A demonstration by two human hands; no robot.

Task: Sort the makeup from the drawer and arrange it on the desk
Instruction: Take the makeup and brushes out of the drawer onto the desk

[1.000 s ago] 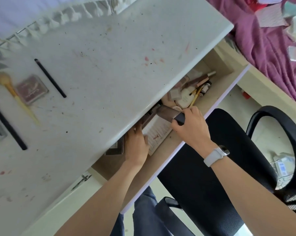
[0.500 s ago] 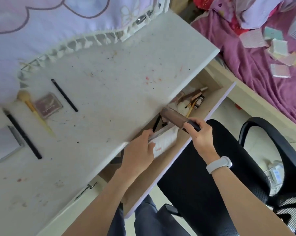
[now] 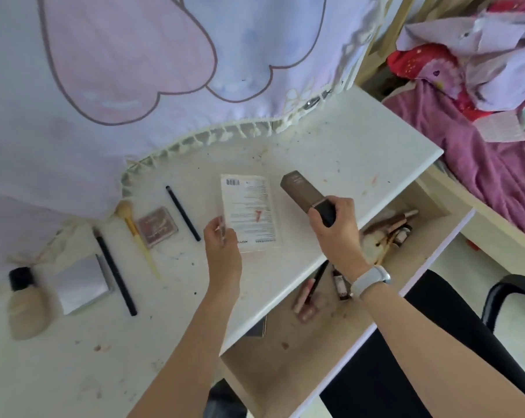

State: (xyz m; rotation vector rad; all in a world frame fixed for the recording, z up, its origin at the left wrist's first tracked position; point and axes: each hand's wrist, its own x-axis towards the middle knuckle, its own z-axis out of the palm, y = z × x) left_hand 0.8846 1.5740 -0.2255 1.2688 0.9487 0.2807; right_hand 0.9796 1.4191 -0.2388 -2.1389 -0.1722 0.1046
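- Flat clear packet (image 3: 249, 212) with printed white card lies on the desk (image 3: 345, 152), between my two hands; long axis runs away from me, barcode end far, near end towards the desk edge.
- My left hand (image 3: 222, 248) pinches the packet's near-left corner, fingers curled.
- My right hand (image 3: 335, 224) grips the black end of a brown box-shaped tube (image 3: 303, 193), held above the desk just right of the packet; its brown end points up-left, away from me.
- Left of the packet: thin black pencil (image 3: 182, 213), pink compact (image 3: 157, 226), yellow-handled brush (image 3: 134, 233).
- Open drawer (image 3: 315, 342) below-right holds loose cosmetics.
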